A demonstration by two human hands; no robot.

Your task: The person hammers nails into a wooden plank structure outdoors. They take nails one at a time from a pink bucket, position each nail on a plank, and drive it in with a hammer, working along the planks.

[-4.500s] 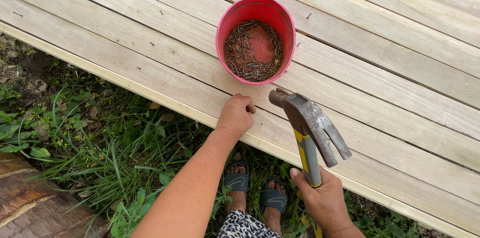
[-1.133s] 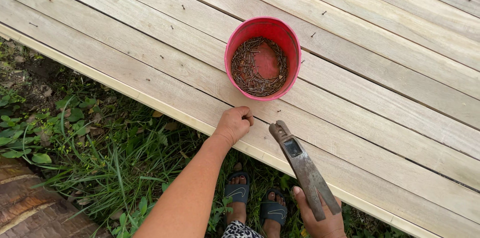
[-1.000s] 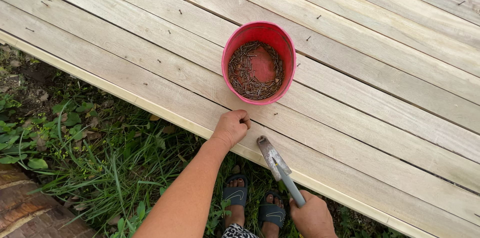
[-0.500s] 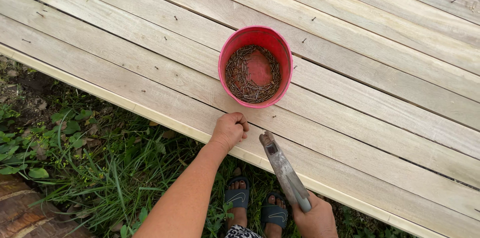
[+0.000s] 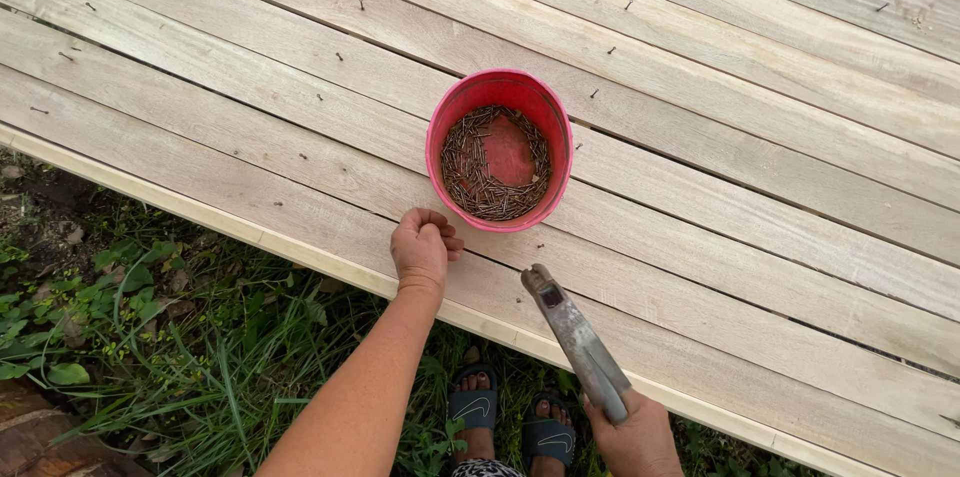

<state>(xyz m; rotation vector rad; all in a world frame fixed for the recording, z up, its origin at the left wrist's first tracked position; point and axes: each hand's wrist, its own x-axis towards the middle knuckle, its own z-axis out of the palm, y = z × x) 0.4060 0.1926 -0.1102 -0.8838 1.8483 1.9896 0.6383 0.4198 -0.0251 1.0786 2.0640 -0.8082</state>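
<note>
Left hand (image 5: pixel 423 249) is closed in a fist on the plank deck (image 5: pixel 250 152), near its front edge, fingertips pinched together; what is pinched cannot be told. Red bucket (image 5: pixel 499 149) of nails (image 5: pixel 478 175) is set just beyond the hand, apart from it. Hammer (image 5: pixel 575 337) is gripped by the right hand (image 5: pixel 633 437) at the lower handle, head raised over the front-edge board. Grass (image 5: pixel 180 367) and sandalled feet (image 5: pixel 510 422) are seen below the deck edge.
</note>
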